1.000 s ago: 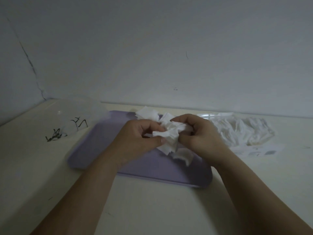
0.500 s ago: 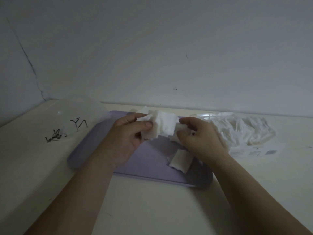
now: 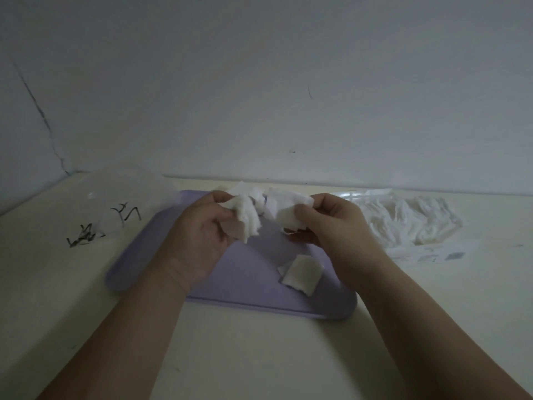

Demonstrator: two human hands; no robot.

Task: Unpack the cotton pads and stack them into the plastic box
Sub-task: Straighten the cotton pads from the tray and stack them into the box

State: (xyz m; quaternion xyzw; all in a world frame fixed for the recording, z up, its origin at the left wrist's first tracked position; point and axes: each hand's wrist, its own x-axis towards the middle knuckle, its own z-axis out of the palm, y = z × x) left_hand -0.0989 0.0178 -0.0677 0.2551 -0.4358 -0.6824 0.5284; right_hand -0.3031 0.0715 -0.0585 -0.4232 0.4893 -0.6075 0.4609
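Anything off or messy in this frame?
Yes. Loose cotton pads lie askew on the purple tray, overlapping, not stacked. The wad held over the tray looks crumpled. The pile of pads at the right is rumpled, not a neat stack. A crack runs down the wall at left.

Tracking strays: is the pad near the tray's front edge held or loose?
Loose: the pad lies flat on the purple tray, with nothing gripping it.
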